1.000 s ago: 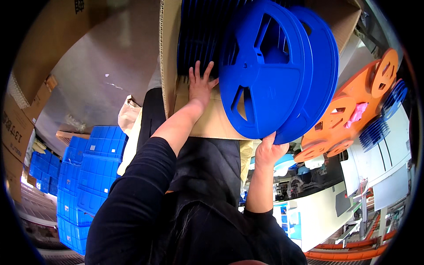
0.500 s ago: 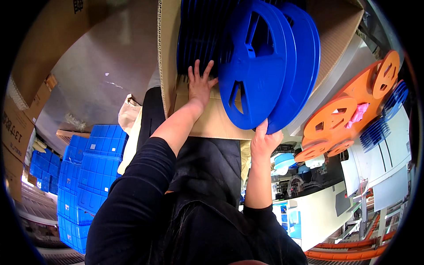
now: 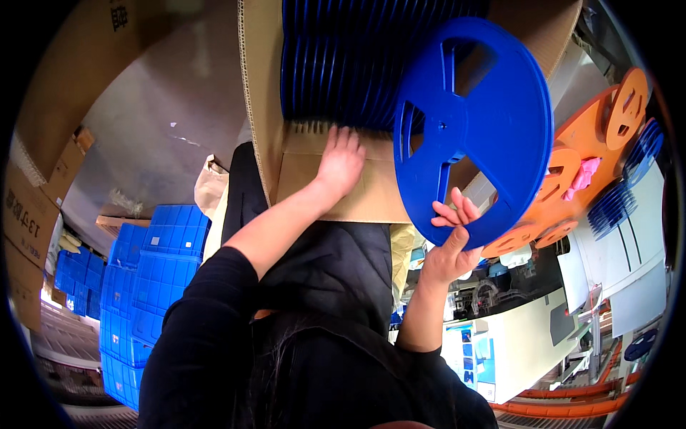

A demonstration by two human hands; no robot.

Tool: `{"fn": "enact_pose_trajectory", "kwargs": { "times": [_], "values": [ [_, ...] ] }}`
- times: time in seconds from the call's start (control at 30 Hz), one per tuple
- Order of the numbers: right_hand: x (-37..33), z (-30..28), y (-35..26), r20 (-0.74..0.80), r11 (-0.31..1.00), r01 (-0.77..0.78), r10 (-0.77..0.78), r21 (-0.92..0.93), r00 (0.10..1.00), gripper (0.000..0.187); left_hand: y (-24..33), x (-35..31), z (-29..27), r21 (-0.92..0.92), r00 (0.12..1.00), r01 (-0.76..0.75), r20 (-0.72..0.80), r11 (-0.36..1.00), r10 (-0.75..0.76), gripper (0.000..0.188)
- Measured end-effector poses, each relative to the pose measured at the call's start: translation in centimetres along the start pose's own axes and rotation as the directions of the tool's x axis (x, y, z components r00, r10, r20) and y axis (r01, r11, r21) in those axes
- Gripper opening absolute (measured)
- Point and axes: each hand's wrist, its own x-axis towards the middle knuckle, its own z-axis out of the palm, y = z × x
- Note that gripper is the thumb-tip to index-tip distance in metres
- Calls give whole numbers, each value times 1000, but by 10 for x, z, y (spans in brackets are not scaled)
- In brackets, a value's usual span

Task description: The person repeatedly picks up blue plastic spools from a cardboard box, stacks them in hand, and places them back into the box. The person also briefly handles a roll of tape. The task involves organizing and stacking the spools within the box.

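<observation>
My right hand (image 3: 450, 250) grips a blue plastic reel (image 3: 500, 121) by its lower rim, the thumb in front and the fingers through a cut-out. The reel is upright above the right side of an open cardboard box (image 3: 261, 93). Inside the box, a row of blue reels (image 3: 339, 64) stands on edge, packed side by side. My left hand (image 3: 341, 164) is inside the box, just below the lower edges of that row. Its fingers are a little blurred, loosely bent and hold nothing that I can see.
Blue plastic bins (image 3: 166, 257) stand stacked at the left, with more cartons (image 3: 25, 236) beyond. To the right is an orange stand with round discs (image 3: 557, 171) and a pink cloth (image 3: 582, 179). A pale worktop (image 3: 522, 343) lies at the lower right.
The blue reel has moved right and turned its face toward me, separated from the others, with my right hand's grip now through its cut-out. My left hand has drawn down and slightly right.
</observation>
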Motion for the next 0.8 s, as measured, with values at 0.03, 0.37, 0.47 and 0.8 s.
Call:
{"fn": "enact_pose_trajectory", "kwargs": {
  "times": [0.03, 0.37, 0.47, 0.8],
  "values": [
    [-1, -3, -2, -12, 1000, 23, -23, -7, 1000, 50, 0, 10, -5, 35, 985, -46, -164, 998, 51, 54],
    [2, -12, 3, -92, 994, 88, -82, 61, 992, 56, -48, 101, -32, 258, 835, -128, -493, 958, 244, 69],
    [2, -11, 5, -100, 994, 85, -77, 69, 992, 56, -60, 98, -27, 187, 824, -220, -489, 957, 285, 64],
    [-2, -10, 5, -87, 992, 38, -28, 122, 996, 59, -56, 82, -35, 364, 844, -156, -433, 918, 315, 45]
  ]
}}
